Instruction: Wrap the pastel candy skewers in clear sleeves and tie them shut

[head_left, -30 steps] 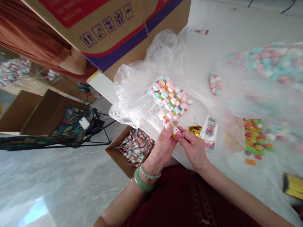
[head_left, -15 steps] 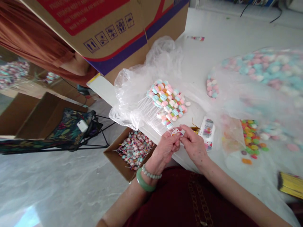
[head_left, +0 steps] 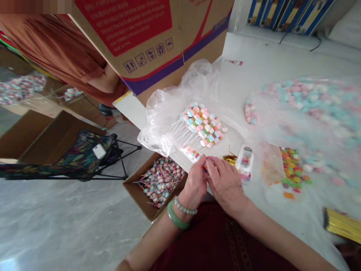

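The left hand [head_left: 194, 182] and right hand [head_left: 228, 183] are together, fingers closed on a printed candy wrapper [head_left: 192, 153] at the table's edge, one end poking out past them, the rest hidden. Just beyond lies a pile of marshmallow sticks [head_left: 203, 123]; gold ties [head_left: 230, 160] sit near the right hand, and a box of wrapped candy [head_left: 147, 205] stands below the table [head_left: 239, 84]

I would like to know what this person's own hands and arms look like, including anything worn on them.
Both hands are ungloved, and no sleeves show on the forearms. Above the left hand, the wrist carries a pale green beaded bracelet and a smooth, wider green bangle. The right hand has no bracelet in view.
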The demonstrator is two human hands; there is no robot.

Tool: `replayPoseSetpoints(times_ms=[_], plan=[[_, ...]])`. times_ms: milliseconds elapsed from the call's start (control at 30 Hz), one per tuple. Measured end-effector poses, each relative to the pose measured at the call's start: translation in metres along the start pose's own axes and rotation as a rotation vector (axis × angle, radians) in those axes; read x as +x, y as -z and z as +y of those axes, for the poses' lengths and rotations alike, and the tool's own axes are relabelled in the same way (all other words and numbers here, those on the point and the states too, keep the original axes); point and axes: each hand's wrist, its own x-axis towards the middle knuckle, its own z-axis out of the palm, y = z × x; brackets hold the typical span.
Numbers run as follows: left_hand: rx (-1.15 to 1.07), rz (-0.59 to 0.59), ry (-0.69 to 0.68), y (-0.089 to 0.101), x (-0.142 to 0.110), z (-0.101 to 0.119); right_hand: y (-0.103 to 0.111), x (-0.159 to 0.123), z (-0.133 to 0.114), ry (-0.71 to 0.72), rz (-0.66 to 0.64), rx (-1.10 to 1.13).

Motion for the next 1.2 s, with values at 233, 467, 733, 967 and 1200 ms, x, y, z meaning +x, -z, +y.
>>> replayPoseSetpoints(times_ms=[233, 467, 733, 967, 1200], plan=[[0.021, -0.276, 0.189, 0.009, -0.002, 0.005, -0.008, 0.019, 0.015, -0.6, -0.177, 0.891], [0.527, -0.386, -0.082, 0.033, -0.011, 0.024, -0.004, 0.01, 0.024, -0.824, -0.353, 1.317], [0.575, -0.394, 0.185, 0.028, -0.018, 0.017, -0.011, 0.028, 0.003, -0.757, -0.026, 1.262], [0.59, 0.094, -0.193, 0.029, -0.006, 0.005, -0.01, 0.034, 0.043, -0.666, -0.07, 0.876], [0.48, 0.046, -0.049, 0.027, 0.001, 0.019, -0.006, 0.051, 0.097, -0.577, -0.247, -0.001]])
